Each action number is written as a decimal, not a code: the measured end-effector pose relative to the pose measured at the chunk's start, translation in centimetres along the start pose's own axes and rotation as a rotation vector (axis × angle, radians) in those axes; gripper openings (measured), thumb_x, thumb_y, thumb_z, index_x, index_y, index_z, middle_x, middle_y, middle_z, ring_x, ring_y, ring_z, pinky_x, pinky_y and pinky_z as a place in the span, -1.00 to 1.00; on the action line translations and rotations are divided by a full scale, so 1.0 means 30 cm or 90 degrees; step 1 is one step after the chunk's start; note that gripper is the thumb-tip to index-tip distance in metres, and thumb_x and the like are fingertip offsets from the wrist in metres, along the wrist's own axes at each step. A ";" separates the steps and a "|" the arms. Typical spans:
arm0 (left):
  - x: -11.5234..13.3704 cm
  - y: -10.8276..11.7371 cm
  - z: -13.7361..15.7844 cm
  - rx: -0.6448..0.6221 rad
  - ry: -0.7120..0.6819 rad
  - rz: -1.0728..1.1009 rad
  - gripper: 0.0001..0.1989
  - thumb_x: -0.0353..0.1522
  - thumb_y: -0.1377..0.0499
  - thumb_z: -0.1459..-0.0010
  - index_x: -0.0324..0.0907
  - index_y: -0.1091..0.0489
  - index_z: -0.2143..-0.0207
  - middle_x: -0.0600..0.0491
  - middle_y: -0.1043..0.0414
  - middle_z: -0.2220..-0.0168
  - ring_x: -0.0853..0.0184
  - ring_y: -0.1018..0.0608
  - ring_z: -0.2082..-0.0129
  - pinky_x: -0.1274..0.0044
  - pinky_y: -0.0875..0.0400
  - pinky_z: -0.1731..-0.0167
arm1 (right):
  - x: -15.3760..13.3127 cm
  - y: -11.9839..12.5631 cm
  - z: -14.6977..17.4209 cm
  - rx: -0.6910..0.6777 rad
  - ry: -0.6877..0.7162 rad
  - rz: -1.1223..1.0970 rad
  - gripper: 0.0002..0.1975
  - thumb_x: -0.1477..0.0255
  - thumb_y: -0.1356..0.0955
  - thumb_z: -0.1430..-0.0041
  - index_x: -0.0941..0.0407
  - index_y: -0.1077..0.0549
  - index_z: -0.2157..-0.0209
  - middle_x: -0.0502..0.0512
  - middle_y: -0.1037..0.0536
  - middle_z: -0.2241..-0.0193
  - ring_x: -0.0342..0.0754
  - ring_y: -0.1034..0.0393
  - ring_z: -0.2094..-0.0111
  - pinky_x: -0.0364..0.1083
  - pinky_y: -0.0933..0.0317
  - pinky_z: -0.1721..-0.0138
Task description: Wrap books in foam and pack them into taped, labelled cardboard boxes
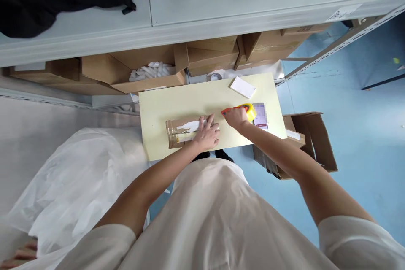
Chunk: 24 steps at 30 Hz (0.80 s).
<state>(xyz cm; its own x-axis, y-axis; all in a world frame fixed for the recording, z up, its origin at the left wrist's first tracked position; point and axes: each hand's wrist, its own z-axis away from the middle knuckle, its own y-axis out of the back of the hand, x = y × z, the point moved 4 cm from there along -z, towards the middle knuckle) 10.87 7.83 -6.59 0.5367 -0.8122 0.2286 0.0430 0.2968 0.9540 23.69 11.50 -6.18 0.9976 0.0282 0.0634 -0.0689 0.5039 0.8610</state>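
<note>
Right grip point(236, 118): clenched around a red tape dispenser point(233, 110) loaded with a yellow roll, held to the right of the parcel and apart from it; whether the dispenser touched the surface could not be told.

Left grip point(207, 133): fingers spread, closed around nothing, laid across the right end of the parcel.

Parcel point(172, 130): one, brown, flat, oblong, with shiny tape-like film and pale strips on its upper face; it lay near the front edge of the surface point(158, 105), left of the dispenser.

Step in hand, by judgement: taping of the parcel, one hand steadying, the other managing the dispenser. Whether a strip ran between roll and parcel could not be made out. The next move appeared to call for steady pressure from the left and a firm, controlled draw or placing of tape from the right.

Also on the surface: one white flat item point(243, 87), towards the rear; one purplish printed item point(260, 116), just beside the yellow roll.

Beyond: one open carton point(152, 83) containing white pieces, behind the surface; one open floor box point(322, 143), right; white plastic sheeting point(85, 177), left.
</note>
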 end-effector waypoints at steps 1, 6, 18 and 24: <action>-0.003 -0.002 0.006 0.000 0.001 -0.001 -0.64 -0.24 -0.09 -0.10 -0.12 -0.47 0.08 -0.13 -0.32 -0.08 -0.17 0.10 -0.28 -0.11 0.25 -0.11 | 0.015 0.012 -0.003 0.012 -0.008 -0.013 -0.68 0.47 -0.17 -0.25 0.29 -0.52 0.23 0.42 -0.56 0.27 0.17 -0.46 0.25 0.07 -0.16 0.27; -0.018 -0.003 0.021 0.016 0.001 0.015 -0.46 -0.18 -0.10 -0.10 -0.02 -0.24 -0.15 -0.06 0.02 -0.30 -0.12 0.12 -0.30 -0.06 0.28 -0.14 | 0.102 0.049 0.026 0.037 -0.131 -0.076 -0.44 0.08 -0.12 -0.23 0.24 -0.51 0.22 0.39 -0.56 0.28 0.13 -0.47 0.27 -0.03 -0.18 0.32; -0.159 0.054 0.166 0.126 0.170 0.135 -0.31 -0.16 -0.01 -0.20 -0.20 0.13 -0.30 -0.23 0.28 -0.34 -0.01 0.21 -0.33 0.05 0.23 -0.19 | 0.125 -0.127 0.180 0.074 -0.237 -0.291 -0.67 0.34 -0.24 -0.13 0.24 -0.37 0.13 0.28 -0.53 0.25 0.11 -0.43 0.22 -0.08 -0.18 0.29; -0.376 -0.034 0.430 0.228 0.527 0.295 -0.16 -0.10 -0.05 -0.14 -0.34 0.23 -0.30 -0.36 0.33 -0.33 -0.08 0.17 -0.32 0.05 0.07 -0.17 | 0.059 -0.208 0.158 0.040 -0.224 -0.287 -0.72 0.39 -0.20 -0.22 0.27 -0.34 0.14 0.30 -0.51 0.27 0.07 -0.44 0.24 -0.08 -0.19 0.31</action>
<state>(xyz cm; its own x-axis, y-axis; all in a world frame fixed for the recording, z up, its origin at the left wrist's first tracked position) -6.09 10.21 -7.65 0.8575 -0.0108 0.5144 -0.5003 0.2158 0.8385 25.86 4.32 -9.05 0.8663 -0.4725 -0.1621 0.3518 0.3467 0.8695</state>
